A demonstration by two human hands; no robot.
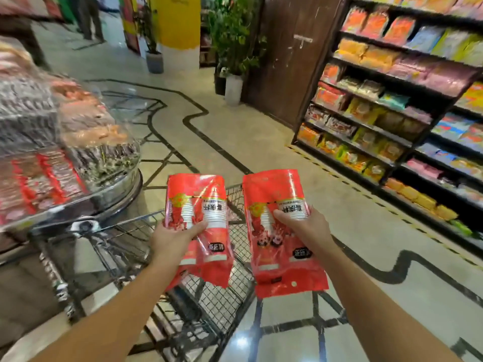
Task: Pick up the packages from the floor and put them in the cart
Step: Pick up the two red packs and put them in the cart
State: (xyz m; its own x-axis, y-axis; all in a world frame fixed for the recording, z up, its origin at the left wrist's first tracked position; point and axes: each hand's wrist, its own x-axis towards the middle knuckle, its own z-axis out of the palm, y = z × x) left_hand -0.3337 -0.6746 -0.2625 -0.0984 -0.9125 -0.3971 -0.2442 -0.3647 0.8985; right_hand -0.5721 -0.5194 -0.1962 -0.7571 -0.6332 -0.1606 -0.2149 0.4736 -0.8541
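I hold two red packages of paper cups, both above the wire shopping cart (125, 241). My left hand (172, 237) grips the left red package (201, 205) near its middle, over the cart's basket. My right hand (303, 228) grips the right red package (277, 257) by its middle, thumb across the front; it hangs over the cart's right rim. Both packages hang upside down, their print inverted. The cart's black mesh basket looks empty where I can see it.
A round display stand (65, 142) piled with wrapped snacks sits close on the left of the cart. Snack shelves (392, 113) line the right side. Potted plants (234, 74), a yellow pillar (180, 30) and a person's legs (90, 19) stand far ahead on the tiled floor.
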